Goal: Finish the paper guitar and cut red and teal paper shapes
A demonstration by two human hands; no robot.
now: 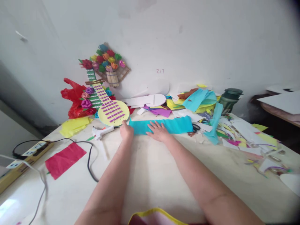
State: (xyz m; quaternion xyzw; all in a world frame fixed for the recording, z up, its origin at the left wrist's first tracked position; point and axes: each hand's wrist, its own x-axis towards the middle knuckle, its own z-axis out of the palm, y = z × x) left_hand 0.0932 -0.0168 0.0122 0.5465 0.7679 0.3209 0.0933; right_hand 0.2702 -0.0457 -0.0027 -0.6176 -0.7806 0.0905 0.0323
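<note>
1. Turquoise crinkled paper, cut as a long strip (pixel 179 125), lies crosswise on the pale table (pixel 150 175), in front of the person and beneath the right grip.
2. The right grip (pixel 157 131) is spread flat, palm down, its fingers resting on top of the strip left of its middle; a long stretch of paper runs out to the right of it.
3. The left grip (pixel 127 131) is at the strip's left end; its fingertips are hidden, so I cannot tell whether it pinches the paper or only touches the edge.
4. Between the two grips, a short span of the strip shows.
5. Just beside the left grip stands a yellow guitar-shaped cutout with purple bars (pixel 103 115), leaning back; a white glue gun (pixel 103 132) lies near, to the left.
6. At the strip's right end are black-handled scissors (pixel 196 127), with a dark green lidded bottle (pixel 229 101) farther back.
7. Well apart, at the left, lies a crimson rectangular paper piece (pixel 65 160).
</note>
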